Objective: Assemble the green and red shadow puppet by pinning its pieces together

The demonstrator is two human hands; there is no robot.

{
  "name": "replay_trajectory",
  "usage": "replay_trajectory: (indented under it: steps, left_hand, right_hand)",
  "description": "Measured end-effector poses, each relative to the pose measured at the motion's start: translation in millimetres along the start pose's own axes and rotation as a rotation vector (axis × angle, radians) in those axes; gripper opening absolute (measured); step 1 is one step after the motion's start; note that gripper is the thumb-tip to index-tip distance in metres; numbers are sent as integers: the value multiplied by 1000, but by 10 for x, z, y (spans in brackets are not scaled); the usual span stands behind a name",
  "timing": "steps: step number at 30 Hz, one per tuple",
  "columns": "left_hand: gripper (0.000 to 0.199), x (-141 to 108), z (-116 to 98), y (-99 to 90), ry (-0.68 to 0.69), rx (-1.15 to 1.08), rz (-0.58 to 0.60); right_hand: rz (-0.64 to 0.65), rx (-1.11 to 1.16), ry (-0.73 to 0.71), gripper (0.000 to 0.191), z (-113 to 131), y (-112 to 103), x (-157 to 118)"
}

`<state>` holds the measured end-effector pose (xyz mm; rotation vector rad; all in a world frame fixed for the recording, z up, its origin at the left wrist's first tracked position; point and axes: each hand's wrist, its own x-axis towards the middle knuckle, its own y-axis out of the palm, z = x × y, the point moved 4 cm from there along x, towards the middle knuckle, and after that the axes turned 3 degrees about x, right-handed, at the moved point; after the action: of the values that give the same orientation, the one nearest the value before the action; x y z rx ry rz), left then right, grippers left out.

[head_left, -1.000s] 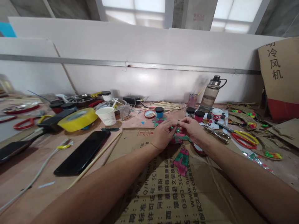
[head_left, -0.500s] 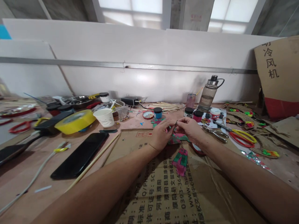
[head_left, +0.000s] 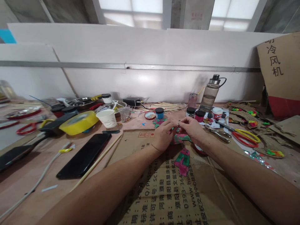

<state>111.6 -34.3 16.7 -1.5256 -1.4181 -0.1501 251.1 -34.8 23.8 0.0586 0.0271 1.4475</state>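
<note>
My left hand (head_left: 165, 134) and my right hand (head_left: 191, 128) meet above the far part of a printed cardboard sheet (head_left: 145, 187), fingertips nearly touching. Both are closed in a pinch; whatever lies between the fingers is too small to make out. Under and behind them lies a pink and green painted piece (head_left: 181, 138), partly covered by the hands. A second pink and green piece (head_left: 182, 161) rests on the cardboard nearer to me. Beside my right wrist a round dish (head_left: 200, 150) is mostly hidden by the forearm.
Paint jars (head_left: 159, 113) and a dish of small beads (head_left: 149, 115) stand beyond my hands. Pliers (head_left: 219, 133), scissors (head_left: 246, 139) and a water bottle (head_left: 209, 93) are on the right. At left lie a phone (head_left: 84, 156), yellow tape (head_left: 79, 122), a paper cup (head_left: 107, 118) and a stick (head_left: 98, 161).
The whole view has shifted slightly, so the table things appear a little further right. My fingertips stay together, with a small change in finger position.
</note>
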Motion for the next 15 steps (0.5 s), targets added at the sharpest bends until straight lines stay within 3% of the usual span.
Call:
replay_trajectory:
  steps: [9,15]
  left_hand:
    - [17,32,18,-13,-16,-75,-28]
    - [17,38,-24,-41,41,-165,-37]
  right_hand:
    - [139,69,-55,30,-59,-44,58]
    - [185,-138,-176,33,40,-57,46]
